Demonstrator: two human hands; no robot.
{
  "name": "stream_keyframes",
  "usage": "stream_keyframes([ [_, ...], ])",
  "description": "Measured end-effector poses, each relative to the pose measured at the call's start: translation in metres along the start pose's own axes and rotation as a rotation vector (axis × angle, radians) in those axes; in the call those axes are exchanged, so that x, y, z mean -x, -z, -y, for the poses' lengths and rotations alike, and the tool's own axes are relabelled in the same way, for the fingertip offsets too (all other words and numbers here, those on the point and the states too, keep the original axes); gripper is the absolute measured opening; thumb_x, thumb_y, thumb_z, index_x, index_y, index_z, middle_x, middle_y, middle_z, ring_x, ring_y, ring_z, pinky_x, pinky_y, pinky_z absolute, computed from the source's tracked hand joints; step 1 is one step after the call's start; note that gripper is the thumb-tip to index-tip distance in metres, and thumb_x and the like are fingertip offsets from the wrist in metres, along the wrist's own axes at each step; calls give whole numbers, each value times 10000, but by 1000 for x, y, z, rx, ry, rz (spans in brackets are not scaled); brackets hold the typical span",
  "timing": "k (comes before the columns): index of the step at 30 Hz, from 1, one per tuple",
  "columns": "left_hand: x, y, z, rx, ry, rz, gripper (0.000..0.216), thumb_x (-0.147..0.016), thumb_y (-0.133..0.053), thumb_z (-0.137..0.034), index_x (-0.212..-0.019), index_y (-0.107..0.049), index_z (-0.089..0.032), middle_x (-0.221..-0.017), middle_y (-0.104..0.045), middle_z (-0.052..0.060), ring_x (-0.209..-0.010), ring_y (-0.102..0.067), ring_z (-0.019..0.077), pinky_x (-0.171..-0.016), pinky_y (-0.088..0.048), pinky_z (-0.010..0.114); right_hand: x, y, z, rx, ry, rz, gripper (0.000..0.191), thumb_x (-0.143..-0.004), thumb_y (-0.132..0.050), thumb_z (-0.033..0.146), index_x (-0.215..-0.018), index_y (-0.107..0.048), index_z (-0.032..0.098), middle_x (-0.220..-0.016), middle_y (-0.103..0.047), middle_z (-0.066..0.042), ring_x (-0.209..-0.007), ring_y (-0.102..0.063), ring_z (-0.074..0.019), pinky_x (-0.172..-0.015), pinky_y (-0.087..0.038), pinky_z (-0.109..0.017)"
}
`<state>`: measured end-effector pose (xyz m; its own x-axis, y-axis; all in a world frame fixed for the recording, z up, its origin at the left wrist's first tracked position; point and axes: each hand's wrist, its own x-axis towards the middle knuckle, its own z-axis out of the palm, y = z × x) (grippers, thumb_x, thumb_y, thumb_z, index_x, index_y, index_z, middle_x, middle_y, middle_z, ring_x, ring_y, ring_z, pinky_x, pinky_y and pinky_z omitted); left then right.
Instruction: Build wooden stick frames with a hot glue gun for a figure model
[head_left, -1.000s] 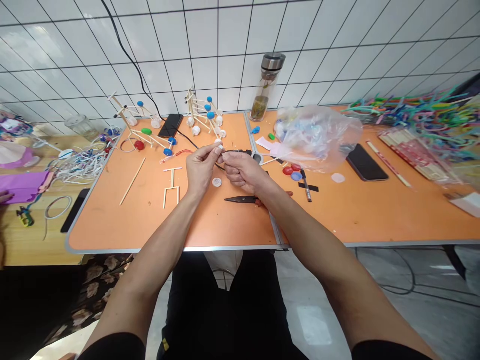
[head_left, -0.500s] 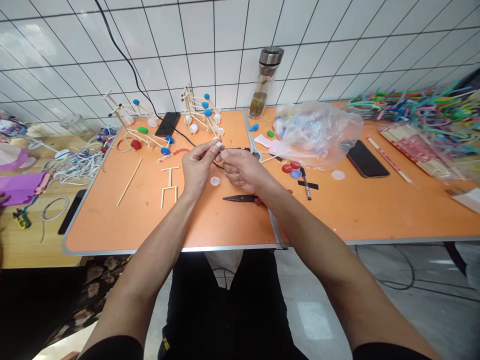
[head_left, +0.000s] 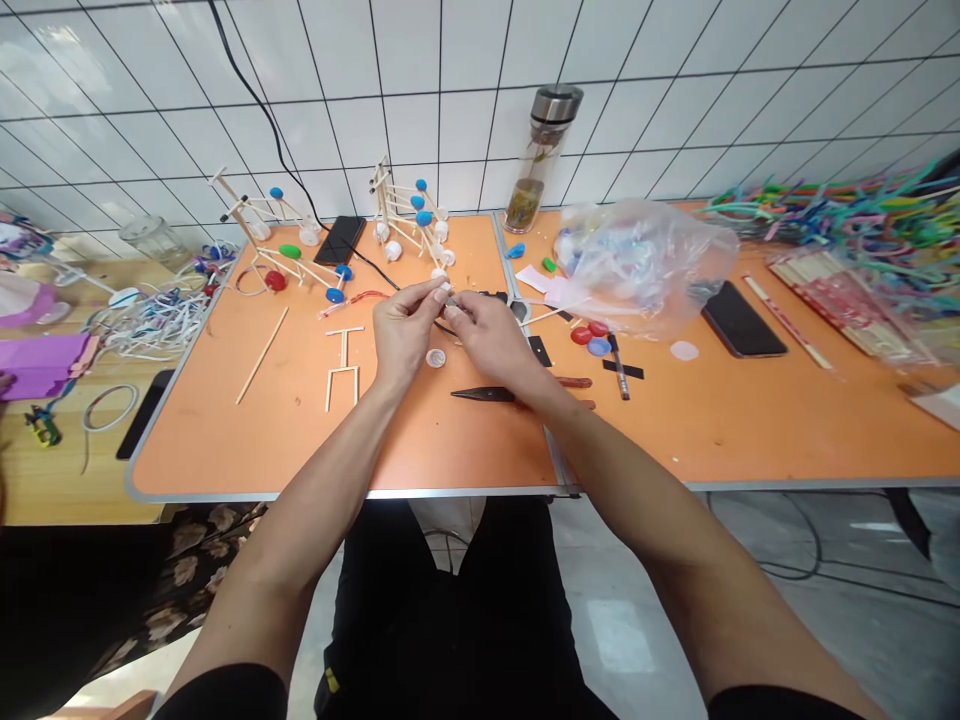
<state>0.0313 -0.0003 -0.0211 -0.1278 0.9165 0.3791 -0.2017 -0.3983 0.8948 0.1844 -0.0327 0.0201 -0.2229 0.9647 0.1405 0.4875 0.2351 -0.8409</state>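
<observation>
My left hand [head_left: 401, 325] is closed in a pinch on a small white piece [head_left: 444, 287], which looks like a bottle cap. Fingertips of my right hand [head_left: 491, 335] are pressed together against the same piece, and whatever else they hold is hidden. Below the hands a white bottle cap [head_left: 436, 357] lies on the orange table [head_left: 405, 455]. Pliers [head_left: 484, 394] with red handles lie partly under my right wrist. To the left are a small frame of glued sticks [head_left: 343, 368] and a loose wooden stick [head_left: 262, 355].
Two stick models with coloured caps [head_left: 289, 258] [head_left: 405, 215] stand at the back left near a phone [head_left: 340, 240]. A tea bottle [head_left: 536, 165] stands by the wall. Right of it lie a plastic bag [head_left: 645, 265], a pen [head_left: 619, 368] and another phone [head_left: 742, 320].
My right hand has turned a little, its fingertips now closer around the white piece. More of the plier handles and a black strip show beside it. The view has shifted slightly.
</observation>
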Motion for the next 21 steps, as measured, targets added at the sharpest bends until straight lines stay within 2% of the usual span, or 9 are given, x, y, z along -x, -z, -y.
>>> stream_keyframes([
  [3, 0, -3, -10, 72, -39, 42, 433, -812, -981, -631, -1073, -934, -290, -1078, -901, 61, -962, -851, 234, -961, -697, 421, -6, 17, -2, -622, -133, 397, 253, -1123, -485, 470, -1071, -606, 253, -619, -280, 110, -486, -144, -130, -464, -201, -244],
  [5, -1, -4, -11, 83, -42, 48, 435, -820, -975, -635, -1096, -932, -303, -1090, -901, 58, -981, -854, 232, -975, -696, 420, -8, 18, -4, -730, -149, 422, 256, -1108, -513, 496, -1060, -582, 255, -630, -237, 127, -492, -87, -117, -460, -167, -240],
  [7, -1, -3, -8, 44, -38, 21, 423, -820, -977, -624, -1087, -933, -299, -1081, -904, 55, -983, -854, 230, -975, -695, 408, -7, 10, -5, -542, -51, 182, 295, -1111, -551, 522, -1010, -579, 247, -661, -362, 95, -503, -232, -116, -506, -239, -250],
  [9, -1, -1, -4, -31, -46, -19, 381, -830, -978, -586, -1062, -937, -287, -1090, -907, 56, -1015, -855, 239, -1003, -688, 409, -4, -3, -6, -121, 55, -55, 276, -1128, -552, 471, -1036, -627, 222, -782, -600, -5, -625, -493, -165, -614, -352, -283],
  [11, 1, 0, -1, -101, -54, -38, 339, -844, -974, -549, -1038, -941, -273, -1100, -908, 61, -1049, -856, 256, -1036, -679, 422, -1, -12, -7, 280, 79, -150, 270, -1147, -502, 394, -1161, -682, 193, -981, -757, -115, -836, -659, -254, -730, -406, -327],
  [13, 1, 0, 0, -112, -57, -32, 341, -846, -971, -551, -1032, -941, -267, -1096, -908, 65, -1052, -857, 263, -1035, -682, 428, 1, -14, -6, 417, 65, -159, 298, -1150, -462, 356, -1235, -690, 183, -1058, -790, -153, -937, -692, -301, -779, -411, -350],
  [16, 1, 0, -4, -39, -66, -3, 385, -823, -980, -590, -1044, -938, -277, -1105, -907, 66, -1046, -860, 261, -1006, -693, 422, -3, -4, -6, 57, 99, -103, 270, -1122, -499, 419, -1025, -656, 221, -844, -662, -63, -756, -579, -231, -693, -385, -322],
  [19, -2, 0, -6, 31, -72, 42, 405, -831, -978, -600, -1096, -931, -298, -1172, -898, 70, -1105, -861, 270, -1022, -689, 431, -8, 9, -7, -513, 17, 247, 312, -1100, -492, 533, -981, -589, 261, -663, -323, 80, -538, -233, -150, -536, -273, -270],
  [21, -4, 0, -6, 45, -77, 58, 419, -838, -972, -609, -1124, -927, -305, -1170, -897, 65, -1115, -859, 266, -1027, -685, 427, -11, 12, -7, -701, -75, 398, 298, -1100, -463, 536, -1043, -577, 267, -654, -207, 115, -520, -97, -137, -493, -209, -257],
])
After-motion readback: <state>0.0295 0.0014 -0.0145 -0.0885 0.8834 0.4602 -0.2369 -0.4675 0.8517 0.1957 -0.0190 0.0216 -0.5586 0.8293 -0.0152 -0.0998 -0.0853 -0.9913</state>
